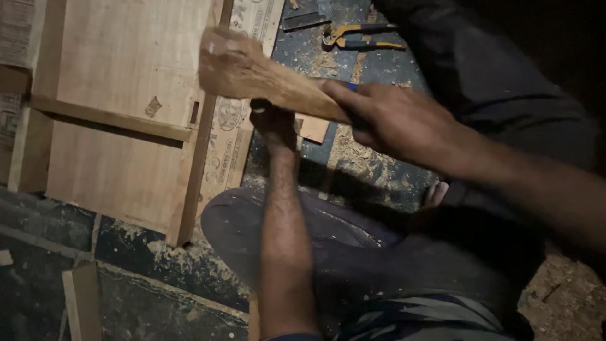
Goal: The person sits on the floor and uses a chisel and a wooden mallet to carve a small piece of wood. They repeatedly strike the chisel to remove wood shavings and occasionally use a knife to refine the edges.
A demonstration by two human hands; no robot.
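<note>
Currently: 2 hands at work on the floor, 1 wooden mallet raised, 1 small upright tool beneath it.

Right hand [394,120] is clamped round the handle of the wooden mallet [252,72], whose blurred head sits just above the left hand [273,123]; the left hand is closed on a small dark upright tool [260,103], too dim to identify, standing over the blue, sawdust-strewn floor [372,170] beside a plywood panel frame [120,120]. Risk, as a judgement: the mallet head is close over the left knuckles, so an off-centre blow could land on the fingers; the dim light adds to that. Pliers [360,38] lie well apart, beyond the mallet. A bent knee [252,227] lies right under the left forearm, so a slipped tool could strike the leg.
</note>
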